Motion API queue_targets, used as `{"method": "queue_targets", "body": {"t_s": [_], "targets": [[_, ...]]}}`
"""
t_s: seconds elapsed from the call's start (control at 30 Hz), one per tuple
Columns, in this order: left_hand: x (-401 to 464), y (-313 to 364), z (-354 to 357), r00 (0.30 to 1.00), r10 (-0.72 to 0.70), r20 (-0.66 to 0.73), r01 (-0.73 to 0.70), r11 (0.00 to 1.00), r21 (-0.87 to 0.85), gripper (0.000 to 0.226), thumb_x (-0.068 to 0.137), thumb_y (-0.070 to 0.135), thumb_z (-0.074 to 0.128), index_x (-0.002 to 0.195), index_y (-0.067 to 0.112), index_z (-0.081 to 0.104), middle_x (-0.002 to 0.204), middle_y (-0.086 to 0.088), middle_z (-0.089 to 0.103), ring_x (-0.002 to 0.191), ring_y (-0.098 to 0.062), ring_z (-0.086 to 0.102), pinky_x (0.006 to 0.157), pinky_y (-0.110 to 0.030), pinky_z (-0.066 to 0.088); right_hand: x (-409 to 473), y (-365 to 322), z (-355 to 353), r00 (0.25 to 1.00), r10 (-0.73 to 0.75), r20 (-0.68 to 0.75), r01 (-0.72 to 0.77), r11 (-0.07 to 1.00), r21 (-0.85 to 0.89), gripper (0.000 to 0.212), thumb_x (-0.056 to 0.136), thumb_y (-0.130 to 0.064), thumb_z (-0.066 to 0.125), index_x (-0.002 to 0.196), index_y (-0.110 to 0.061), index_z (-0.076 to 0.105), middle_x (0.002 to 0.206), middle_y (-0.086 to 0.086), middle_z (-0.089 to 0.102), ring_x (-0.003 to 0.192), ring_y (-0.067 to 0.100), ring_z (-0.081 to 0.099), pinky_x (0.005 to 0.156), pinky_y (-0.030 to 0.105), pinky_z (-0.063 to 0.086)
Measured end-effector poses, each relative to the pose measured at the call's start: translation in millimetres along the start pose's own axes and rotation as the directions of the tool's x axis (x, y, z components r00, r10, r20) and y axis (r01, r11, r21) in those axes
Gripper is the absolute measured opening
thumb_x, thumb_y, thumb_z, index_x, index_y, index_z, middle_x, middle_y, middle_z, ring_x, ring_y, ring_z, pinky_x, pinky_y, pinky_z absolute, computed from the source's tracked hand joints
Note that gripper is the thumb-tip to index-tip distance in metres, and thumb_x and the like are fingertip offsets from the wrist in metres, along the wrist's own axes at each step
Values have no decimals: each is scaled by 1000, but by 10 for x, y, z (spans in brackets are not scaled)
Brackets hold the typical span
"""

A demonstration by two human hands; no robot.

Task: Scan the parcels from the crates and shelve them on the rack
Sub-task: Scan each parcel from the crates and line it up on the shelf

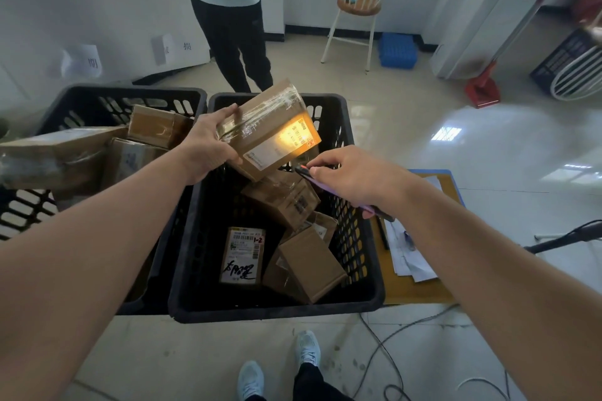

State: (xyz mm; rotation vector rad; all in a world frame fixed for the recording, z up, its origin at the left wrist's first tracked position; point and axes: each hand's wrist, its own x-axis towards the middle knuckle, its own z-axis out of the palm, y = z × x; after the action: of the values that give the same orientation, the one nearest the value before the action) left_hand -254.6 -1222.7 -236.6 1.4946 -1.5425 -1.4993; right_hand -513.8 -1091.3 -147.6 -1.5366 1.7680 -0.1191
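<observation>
Now our left hand (pixel 208 143) grips the taped brown cardboard parcel (pixel 268 130) tilted, label facing the slim purple scanner (pixel 314 181) clasped in our right hand (pixel 355 176) just below it.

Tilted brown cardboard parcel wrapped in clear tape (pixel 270 128), gripped at its left end by the left hand (pixel 208 146), label glowing orange just beyond the right hand's (pixel 351 177) slim purple scanner (pixel 312 177), above the black plastic crate (pixel 277 306) of boxes.

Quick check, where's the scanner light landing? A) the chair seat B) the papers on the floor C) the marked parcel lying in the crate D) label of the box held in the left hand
D: the scanner in the right hand casts an orange glow on the label of the box that the left hand holds over the crate.
</observation>
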Motion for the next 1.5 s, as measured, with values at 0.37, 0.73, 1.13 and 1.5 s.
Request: {"method": "queue_targets", "body": {"t_s": [0.37,0.73,1.13,1.5], "targets": [[73,5,99,996,-74,-43,72,996,-51,117,73,-26,74,166,28,30,148,-7,46,132,-32,54,107,-52,55,20,21,2,1000,-17,4,17,999,35,34,110,-48,46,141,-46,58,99,-11,53,78,14,58,58,32,56],[108,36,94,995,-84,-53,75,986,-150,114,74,-25,75,165,32,33,147,-5,45,128,-32,55,101,-53,59,35,-23,-11,1000,-23,8,22,997,77,29,109,-49,48,134,-48,62,104,-15,57,82,13,62,67,35,62],[-264,164,-158,992,20,128,35,911,-410,100,80,-26,63,145,50,53,148,-18,45,130,-40,59,84,-41,64,349,-180,352,883,41,-467,111,950,293,43,114,-36,41,156,-43,44,144,0,60,126,24,57,105,44,48],[-896,-98,-650,888,155,434,100,854,-511,98,90,-14,61,155,56,41,162,-22,42,138,-46,56,113,-56,49,270,-690,883,788,163,-594,171,869,465,42,116,-38,34,150,-59,44,127,1,38,80,4,39,90,34,34]]}}
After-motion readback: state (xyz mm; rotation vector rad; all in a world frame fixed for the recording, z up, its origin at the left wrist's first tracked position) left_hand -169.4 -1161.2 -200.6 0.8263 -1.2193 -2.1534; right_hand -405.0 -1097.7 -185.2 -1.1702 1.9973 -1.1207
